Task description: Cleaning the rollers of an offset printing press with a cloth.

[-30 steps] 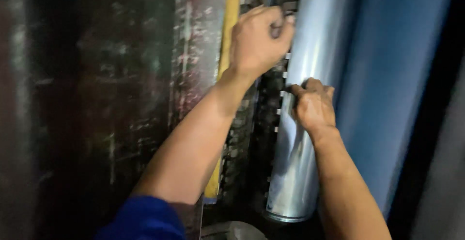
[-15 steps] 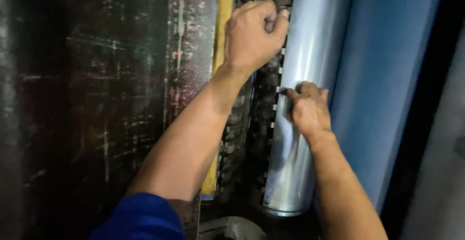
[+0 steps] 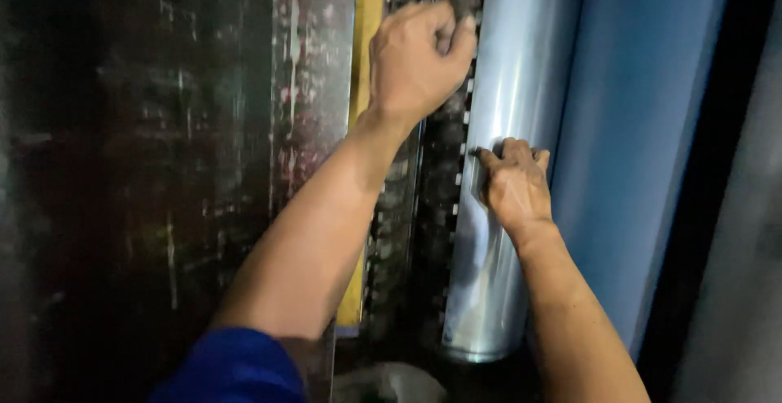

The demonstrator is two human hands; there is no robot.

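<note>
1. Your left hand point(image 3: 417, 61) is clenched into a fist high up, knuckles toward you, fingertips curled in against the dark toothed strip point(image 3: 444, 191). What the grip closes on is hidden inside the fist, so you cannot tell what it holds, if anything.

2. Your right hand point(image 3: 513, 187) sits lower and to the right of that fist, lying flat on the shiny metal roller point(image 3: 497, 248). Its fingertips press at the roller's left edge, just where the roller meets the toothed strip. The grip looks pinched down there, but whether it holds something small is too dark to tell.

3. The roller runs lengthwise under your right palm and past it on both sides. Resting the palm on it seems to steady the hand while the fingertips work at the seam.

4. Just left of your left wrist runs a narrow yellow bar point(image 3: 368, 85), parallel to the roller. Further left lies a dark scratched metal plate point(image 3: 204, 167).

5. Right of your right hand, a pale blue panel point(image 3: 643, 126) lies alongside the roller.

6. Your blue sleeve point(image 3: 236, 366) shows at the left elbow.
</note>
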